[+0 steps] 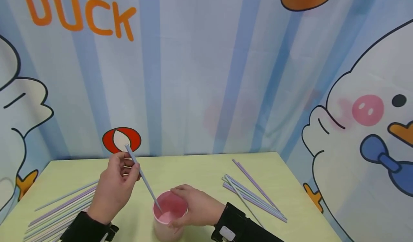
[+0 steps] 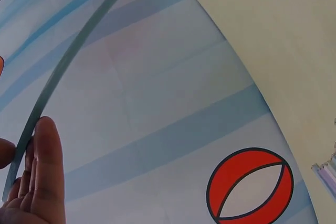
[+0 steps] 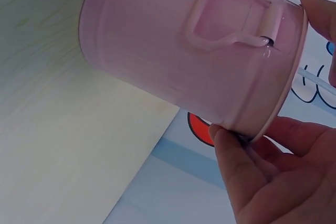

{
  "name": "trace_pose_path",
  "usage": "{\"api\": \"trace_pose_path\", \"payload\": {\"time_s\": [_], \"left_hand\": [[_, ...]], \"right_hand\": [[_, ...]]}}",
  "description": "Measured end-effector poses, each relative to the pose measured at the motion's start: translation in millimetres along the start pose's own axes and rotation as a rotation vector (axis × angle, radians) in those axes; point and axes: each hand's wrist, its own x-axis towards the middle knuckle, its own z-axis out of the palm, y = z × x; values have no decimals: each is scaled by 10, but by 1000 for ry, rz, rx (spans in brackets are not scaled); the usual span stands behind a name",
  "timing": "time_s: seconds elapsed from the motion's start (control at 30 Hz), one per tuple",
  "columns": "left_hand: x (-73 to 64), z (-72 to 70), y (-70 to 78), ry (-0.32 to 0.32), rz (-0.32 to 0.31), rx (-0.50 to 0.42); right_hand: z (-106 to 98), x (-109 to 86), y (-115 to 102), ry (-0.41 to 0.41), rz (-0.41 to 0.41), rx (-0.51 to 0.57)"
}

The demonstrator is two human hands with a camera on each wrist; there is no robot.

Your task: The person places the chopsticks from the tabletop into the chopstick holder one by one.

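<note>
In the head view, my left hand [image 1: 116,184] pinches a pale blue straw [image 1: 143,177] between thumb and fingers. The straw slants down, its lower end inside a pink bucket [image 1: 169,231]. My right hand [image 1: 196,206] grips the bucket at its rim, from the right side. In the right wrist view, a wire handle hangs against the outer wall of the bucket [image 3: 157,40], and fingers [image 3: 236,166] press on its rim. The left wrist view shows the straw [image 2: 68,56] running up from the left hand [image 2: 42,177].
Several pastel straws [image 1: 61,213] lie side by side on the left of the yellow table [image 1: 200,170]. A looser group of straws [image 1: 251,195], some crossing, lies on the right. Behind stands a striped blue curtain [image 1: 193,73] with duck drawings.
</note>
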Motion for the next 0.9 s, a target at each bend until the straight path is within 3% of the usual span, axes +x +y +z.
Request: {"api": "trace_pose_path", "payload": {"time_s": [0.37, 0.67, 0.9], "left_hand": [[-119, 209, -138, -71, -92, 87], [-178, 321, -213, -90, -125, 136], [-205, 357, -293, -106, -106, 117]], "right_hand": [[48, -5, 40, 63, -20, 17], [31, 43, 33, 29, 7, -1], [0, 52, 17, 20, 5, 18]]}}
